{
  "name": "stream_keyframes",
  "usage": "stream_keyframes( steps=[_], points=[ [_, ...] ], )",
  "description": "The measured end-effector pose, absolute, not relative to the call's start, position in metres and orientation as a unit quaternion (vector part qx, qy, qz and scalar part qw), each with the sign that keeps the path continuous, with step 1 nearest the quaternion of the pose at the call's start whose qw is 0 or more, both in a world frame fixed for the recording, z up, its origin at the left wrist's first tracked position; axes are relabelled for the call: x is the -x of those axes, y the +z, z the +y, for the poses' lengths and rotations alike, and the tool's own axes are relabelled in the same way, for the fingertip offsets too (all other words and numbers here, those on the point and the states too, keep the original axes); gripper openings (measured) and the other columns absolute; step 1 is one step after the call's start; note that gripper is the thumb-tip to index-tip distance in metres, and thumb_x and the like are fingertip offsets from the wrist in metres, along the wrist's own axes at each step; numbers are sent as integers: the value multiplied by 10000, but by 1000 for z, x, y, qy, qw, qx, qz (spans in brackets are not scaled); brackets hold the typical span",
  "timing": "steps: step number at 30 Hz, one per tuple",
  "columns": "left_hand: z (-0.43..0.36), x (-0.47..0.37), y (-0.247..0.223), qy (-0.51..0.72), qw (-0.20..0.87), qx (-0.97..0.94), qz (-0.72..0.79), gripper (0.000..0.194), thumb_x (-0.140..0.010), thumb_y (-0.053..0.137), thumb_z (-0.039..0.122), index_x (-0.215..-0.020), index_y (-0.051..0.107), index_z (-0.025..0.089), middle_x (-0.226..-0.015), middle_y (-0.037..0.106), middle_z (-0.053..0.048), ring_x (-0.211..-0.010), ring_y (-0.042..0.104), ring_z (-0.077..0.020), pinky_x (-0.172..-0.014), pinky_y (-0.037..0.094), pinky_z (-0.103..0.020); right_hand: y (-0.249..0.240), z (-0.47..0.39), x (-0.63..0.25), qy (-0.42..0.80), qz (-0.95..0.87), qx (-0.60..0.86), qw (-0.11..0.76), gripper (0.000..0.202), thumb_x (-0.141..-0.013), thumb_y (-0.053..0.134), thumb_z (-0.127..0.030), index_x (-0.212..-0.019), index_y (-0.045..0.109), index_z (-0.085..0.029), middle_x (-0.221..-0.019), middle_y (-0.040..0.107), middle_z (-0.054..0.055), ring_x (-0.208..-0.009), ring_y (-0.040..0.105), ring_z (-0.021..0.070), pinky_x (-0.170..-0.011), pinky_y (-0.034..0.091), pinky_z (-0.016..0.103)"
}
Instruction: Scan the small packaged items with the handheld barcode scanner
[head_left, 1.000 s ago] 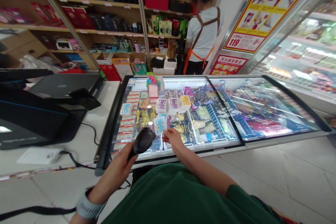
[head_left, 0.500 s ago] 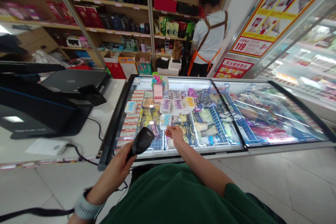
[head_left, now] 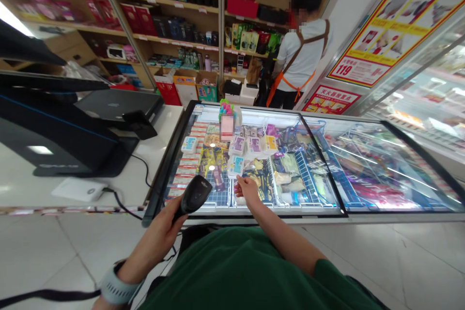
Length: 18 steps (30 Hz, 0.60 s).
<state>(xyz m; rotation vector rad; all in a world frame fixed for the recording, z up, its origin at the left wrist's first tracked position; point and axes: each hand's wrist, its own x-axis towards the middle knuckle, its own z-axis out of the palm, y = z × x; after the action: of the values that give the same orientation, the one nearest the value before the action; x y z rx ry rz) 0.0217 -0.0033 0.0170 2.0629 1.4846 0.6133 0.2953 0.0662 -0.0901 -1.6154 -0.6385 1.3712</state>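
My left hand is wrapped round the handle of a black barcode scanner, held above the front of a glass-topped freezer. My right hand has its fingers curled together. It is at the lower right corner of a small white plastic box with a blue label on the glass. Whether the fingertips touch the box or pinch something is hidden. Behind that box stand boxes with purple labels and one with a yellow label. Another blue-labelled box is farther left.
On the left counter stand a black checkout terminal and a white cabled device. The freezer's frame runs along my front. Across it, a person in an orange-edged apron faces the shelves. A colourful bundle sits at the freezer's back.
The view has swung slightly left, so the surroundings appear farther right. My left hand still grips the scanner, and my right hand keeps its place beside the blue-labelled box.
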Motion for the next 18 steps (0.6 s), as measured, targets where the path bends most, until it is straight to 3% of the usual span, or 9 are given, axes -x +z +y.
stream_keyframes(
  steps=[8,13,18],
  points=[
    [-13,3,12,253,264,-722,587,431,-900,440,342,-1288,463,156,-1233,623,-129,-1156,588,-248,-993,463,-395,-93,72,-242,596,-400,614,329,267,-789,645,-406,-727,546,-166,-584,636,-9,-408,574,96,-354,421,166],
    [-23,23,14,274,268,-685,620,457,-892,457,355,-1300,455,147,-1264,606,-137,-1162,584,-251,-992,465,-399,-94,110,-192,621,-401,604,297,234,-796,655,-362,-735,546,-165,-665,655,21,-439,603,120,-369,448,198],
    [-35,45,17,294,258,-649,652,442,-871,474,363,-1266,491,166,-1218,645,-120,-1109,621,-258,-964,486,-398,-99,170,-145,572,-382,658,305,251,-796,652,-390,-781,547,-163,-664,632,18,-451,596,125,-390,462,215]
  ],
)
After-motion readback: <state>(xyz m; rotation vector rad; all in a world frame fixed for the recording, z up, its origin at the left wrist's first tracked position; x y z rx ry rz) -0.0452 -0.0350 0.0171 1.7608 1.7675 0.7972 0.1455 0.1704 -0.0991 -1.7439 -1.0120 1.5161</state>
